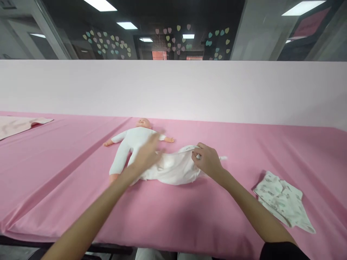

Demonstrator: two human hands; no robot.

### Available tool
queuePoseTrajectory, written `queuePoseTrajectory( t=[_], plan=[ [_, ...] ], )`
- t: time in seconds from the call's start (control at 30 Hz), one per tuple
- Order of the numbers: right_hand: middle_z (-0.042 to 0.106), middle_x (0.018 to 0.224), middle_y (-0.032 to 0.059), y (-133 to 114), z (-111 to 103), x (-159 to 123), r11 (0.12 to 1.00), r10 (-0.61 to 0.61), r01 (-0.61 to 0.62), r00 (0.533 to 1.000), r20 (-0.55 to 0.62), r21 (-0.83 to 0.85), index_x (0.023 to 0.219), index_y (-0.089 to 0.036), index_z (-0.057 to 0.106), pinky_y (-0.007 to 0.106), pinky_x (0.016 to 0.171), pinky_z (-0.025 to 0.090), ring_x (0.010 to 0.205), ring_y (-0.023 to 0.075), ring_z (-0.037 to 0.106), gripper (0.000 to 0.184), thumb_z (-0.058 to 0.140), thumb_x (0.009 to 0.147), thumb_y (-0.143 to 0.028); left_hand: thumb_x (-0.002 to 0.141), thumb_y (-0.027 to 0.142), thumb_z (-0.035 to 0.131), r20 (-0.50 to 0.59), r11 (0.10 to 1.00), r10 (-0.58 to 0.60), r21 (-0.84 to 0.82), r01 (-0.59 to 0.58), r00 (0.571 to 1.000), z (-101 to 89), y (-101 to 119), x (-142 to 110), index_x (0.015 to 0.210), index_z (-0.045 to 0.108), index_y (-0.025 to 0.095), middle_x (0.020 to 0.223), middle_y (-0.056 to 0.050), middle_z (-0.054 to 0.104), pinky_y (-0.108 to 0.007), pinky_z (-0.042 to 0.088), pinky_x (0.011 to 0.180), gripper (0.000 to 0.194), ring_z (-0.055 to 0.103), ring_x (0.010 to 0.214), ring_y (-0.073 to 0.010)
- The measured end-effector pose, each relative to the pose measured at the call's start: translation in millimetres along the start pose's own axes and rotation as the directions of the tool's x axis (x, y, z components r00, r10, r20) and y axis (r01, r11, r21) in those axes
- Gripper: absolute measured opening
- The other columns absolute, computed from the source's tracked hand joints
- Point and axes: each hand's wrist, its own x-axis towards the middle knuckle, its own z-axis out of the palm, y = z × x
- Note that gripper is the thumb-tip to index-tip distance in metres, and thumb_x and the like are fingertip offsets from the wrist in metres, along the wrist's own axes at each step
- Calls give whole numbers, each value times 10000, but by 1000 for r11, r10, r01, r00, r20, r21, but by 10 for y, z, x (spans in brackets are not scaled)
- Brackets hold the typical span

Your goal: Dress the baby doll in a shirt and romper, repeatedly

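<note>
A baby doll point(135, 139) in a white body suit lies on its back, head toward the wall, left of the middle. Beside it spreads a white cloth item point(176, 168), bunched and soft, with a narrow white strip sticking out at its right; I cannot make out its exact kind. My right hand point(207, 159) pinches the upper right edge of this cloth between thumb and fingers. Over the doll's side and the cloth's left end is my left hand point(148, 153), smeared by motion, so its fingers are unclear. It covers part of the doll's leg.
A pink padded mat point(168, 216) covers the table up to a white wall point(173, 88). A folded printed baby garment point(283, 202) lies at the right. At the far left is a pale pink cloth point(18, 124). Above the wall is a window with heart stickers.
</note>
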Motion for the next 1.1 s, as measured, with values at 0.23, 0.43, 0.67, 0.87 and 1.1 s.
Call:
queuePoseTrajectory(
  t=[0.23, 0.43, 0.67, 0.87, 1.1],
  plan=[
    [578, 856, 7, 26, -33, 6, 991, -28, 24, 999, 34, 128, 973, -207, 559, 215, 512, 326, 559, 91, 471, 172, 422, 871, -187, 853, 359, 376, 354, 995, 24, -101, 13, 935, 759, 151, -199, 889, 587, 197, 610, 13, 497, -267, 311, 544, 269, 448, 564, -146],
    [585, 836, 26, 247, -125, -98, 1000, -3, 3, 998, 65, 4, 931, -215, 634, 233, 568, 386, 672, 122, 548, 231, 419, 870, -156, 827, 407, 432, 284, 997, -30, -64, 50, 958, 367, 32, -166, 905, 624, 202, 594, 20, 505, -251, 308, 552, 291, 424, 552, -128],
    [545, 860, 91, 227, -440, -289, 991, -9, 0, 998, -64, -131, 1039, -173, 630, 283, 602, 428, 777, 187, 516, 300, 372, 885, -156, 734, 529, 562, 161, 993, -104, 66, 94, 981, -335, 123, -243, 777, 638, 236, 645, 10, 600, -250, 355, 539, 306, 516, 584, -154],
    [503, 865, 53, 39, -963, -315, 998, 40, -45, 991, 126, 40, 1202, -282, 545, 277, 506, 413, 601, 132, 488, 359, 309, 935, -318, 764, 514, 537, 170, 996, 30, 82, -44, 985, -735, 291, -188, 635, 566, 213, 592, 10, 536, -235, 326, 482, 329, 457, 535, -130],
    [645, 821, 66, 134, -1578, -293, 950, 121, -179, 966, 228, 255, 1057, -349, 647, 285, 503, 445, 633, 161, 589, 262, 482, 864, -416, 764, 465, 575, 299, 1000, -1, 9, -2, 954, -1034, 184, -80, 649, 574, 208, 558, 38, 521, -189, 310, 417, 281, 444, 476, -92]
  ],
)
